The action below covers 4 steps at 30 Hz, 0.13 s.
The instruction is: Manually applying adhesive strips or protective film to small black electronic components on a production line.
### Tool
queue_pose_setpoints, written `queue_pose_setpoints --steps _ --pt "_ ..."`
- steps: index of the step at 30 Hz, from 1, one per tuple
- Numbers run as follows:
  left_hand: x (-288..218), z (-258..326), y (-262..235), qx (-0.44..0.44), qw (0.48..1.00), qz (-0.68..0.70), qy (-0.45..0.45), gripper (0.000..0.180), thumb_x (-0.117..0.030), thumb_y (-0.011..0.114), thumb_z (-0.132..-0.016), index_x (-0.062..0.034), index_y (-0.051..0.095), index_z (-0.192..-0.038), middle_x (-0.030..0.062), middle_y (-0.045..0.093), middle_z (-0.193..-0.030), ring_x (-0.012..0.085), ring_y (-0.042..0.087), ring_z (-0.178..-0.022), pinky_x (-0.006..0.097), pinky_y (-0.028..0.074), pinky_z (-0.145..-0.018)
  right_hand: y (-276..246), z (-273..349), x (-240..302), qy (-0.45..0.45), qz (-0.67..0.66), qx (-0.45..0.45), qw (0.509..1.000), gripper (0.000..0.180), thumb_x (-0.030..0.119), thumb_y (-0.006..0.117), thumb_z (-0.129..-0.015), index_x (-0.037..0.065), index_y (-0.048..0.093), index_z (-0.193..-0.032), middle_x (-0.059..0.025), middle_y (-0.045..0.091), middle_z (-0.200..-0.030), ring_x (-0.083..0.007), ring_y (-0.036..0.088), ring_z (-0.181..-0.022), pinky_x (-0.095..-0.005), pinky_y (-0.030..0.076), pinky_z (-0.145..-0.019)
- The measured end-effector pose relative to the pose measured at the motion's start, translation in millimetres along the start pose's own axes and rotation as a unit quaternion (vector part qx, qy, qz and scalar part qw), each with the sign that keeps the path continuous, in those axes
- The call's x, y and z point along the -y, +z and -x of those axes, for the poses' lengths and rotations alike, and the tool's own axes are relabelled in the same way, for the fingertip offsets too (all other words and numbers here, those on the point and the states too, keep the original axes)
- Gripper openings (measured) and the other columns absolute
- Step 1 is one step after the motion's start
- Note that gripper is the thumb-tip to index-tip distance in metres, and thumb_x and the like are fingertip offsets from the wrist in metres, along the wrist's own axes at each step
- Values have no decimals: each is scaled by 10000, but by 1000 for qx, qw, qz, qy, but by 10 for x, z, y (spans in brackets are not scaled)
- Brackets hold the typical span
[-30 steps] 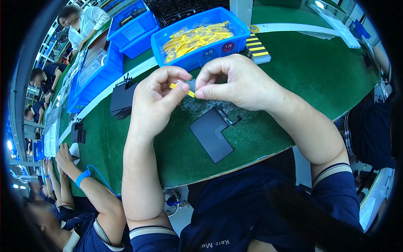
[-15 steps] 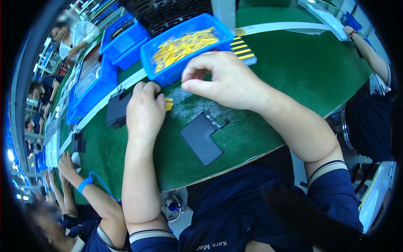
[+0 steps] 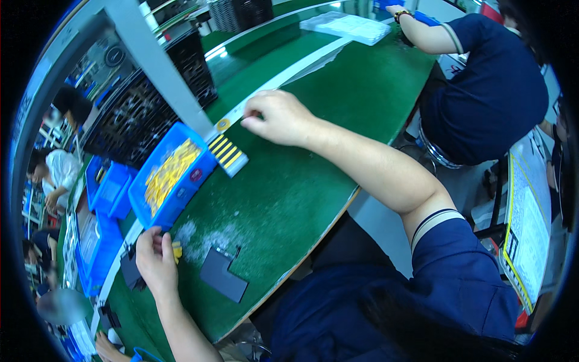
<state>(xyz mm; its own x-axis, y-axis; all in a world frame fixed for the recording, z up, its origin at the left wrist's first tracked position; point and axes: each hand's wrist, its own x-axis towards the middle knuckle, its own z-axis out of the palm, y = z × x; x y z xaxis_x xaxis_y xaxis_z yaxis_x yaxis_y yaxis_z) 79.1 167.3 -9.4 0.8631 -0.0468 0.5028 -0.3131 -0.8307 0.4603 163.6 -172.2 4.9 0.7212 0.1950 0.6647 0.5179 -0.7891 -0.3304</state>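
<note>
My left hand [image 3: 155,262] rests low over the table, fingers loosely bent and thumb apart from them. Right beside its thumb lies a small yellow piece [image 3: 177,251]. On its other side is a pile of flat black pieces [image 3: 130,269], partly covered by the hand. My right hand [image 3: 280,117] is raised over the table, thumb and forefinger pinched together; anything between the tips is too small to make out. Between me and the blue bin, a dark L-shaped flat part [image 3: 223,276] with a small bracket-like edge lies on the green table [image 3: 295,193].
A blue bin [image 3: 192,190] of yellow pieces stands beyond my left hand. Near it are a yellow-and-black striped block [image 3: 229,155], a yellow tape roll [image 3: 223,125] and a grey post [image 3: 158,66]. More blue bins [image 3: 99,247] stand left. A co-worker [image 3: 482,90] sits at right.
The view has swung to the right. My right hand has moved away from the blue bin, rightward past the striped block. My left hand stays beside the black pile and the yellow piece.
</note>
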Motion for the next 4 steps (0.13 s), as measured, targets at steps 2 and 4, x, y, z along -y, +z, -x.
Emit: queue_pose_setpoints --steps 2,4 --pt "11 -6 45 -13 999 12 31 176 -20 628 -775 4 597 -947 74 558 -769 153 542 -661 282 445 -584 -137 112 -603 49 117 -13 992 147 204 638 -745 57 636 -752 -123 621 -807 -293 601 -814 -392 483 -751" --pt "67 1 55 -29 999 -8 44 194 -9 616 -779 -9 595 -971 71 564 -813 151 561 -696 281 455 -592 -370 185 -998 91 182 -7 979 236 187 587 -720 106 683 -920 -134 655 -867 -274 624 -890 -379 487 -856"
